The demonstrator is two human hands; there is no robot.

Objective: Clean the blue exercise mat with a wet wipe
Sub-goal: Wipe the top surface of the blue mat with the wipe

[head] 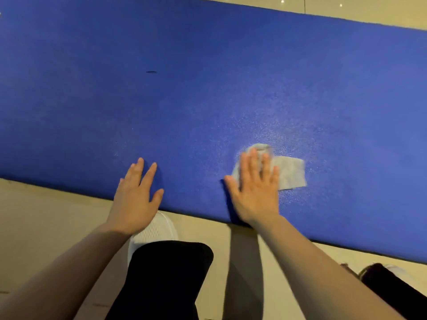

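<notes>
Right hand [254, 188] flat, fingers straight, pressing wipe [290, 173] on mat [208, 88] near front edge. Left hand [136, 192] flat and released on mat edge. Mat on floor [46, 215], long axis running left-right, slightly tilted.

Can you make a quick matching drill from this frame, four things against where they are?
Things:
1. wipe
2. left hand
3. dark mark
4. white shoe

Places:
A. on the floor at the mat's near edge, under the left wrist
B. flat on the mat, nothing under it
C. under the right hand, sticking out on its right side
D. alone on the mat, far beyond the left hand

Pairs: 1-C, 2-B, 3-D, 4-A
</notes>
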